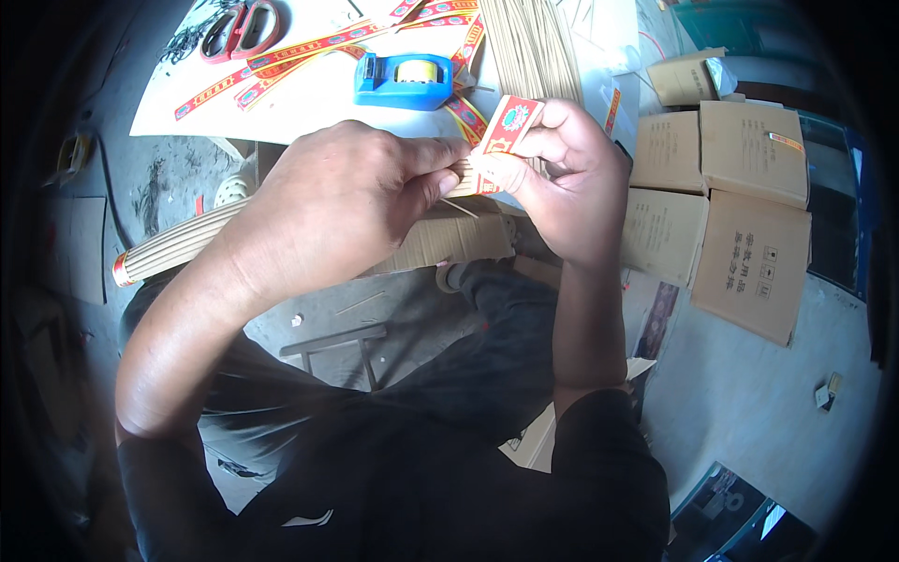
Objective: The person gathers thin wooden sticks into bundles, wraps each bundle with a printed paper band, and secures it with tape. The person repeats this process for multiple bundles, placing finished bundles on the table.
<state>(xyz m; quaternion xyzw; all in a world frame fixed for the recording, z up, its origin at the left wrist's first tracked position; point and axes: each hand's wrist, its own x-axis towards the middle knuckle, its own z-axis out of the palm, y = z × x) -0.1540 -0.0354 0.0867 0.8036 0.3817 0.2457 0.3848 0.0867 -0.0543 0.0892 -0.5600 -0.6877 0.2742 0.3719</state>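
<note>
A bundle of thin tan sticks [183, 244], probably incense, runs below my left forearm, with a red band around its left end. At its right end my left hand [342, 187] is closed, thumb and forefinger pinching by the sticks. My right hand [585, 178] pinches a red and yellow printed paper strip [506, 124] against that end, the strip's free part standing up between thumb and fingers. How far the strip goes around is hidden. Just beyond my hands, a blue tape dispenser [405, 94] with a yellow roll sits on the white table [309, 108].
Red-handled scissors [242, 33], several loose printed strips [314, 47] and a pile of tan sticks [529, 47] lie on the table. Cardboard [449, 234] is beneath the bundle. Stacked cartons [749, 253] stand at right; a small stool frame [337, 345] is on the floor below.
</note>
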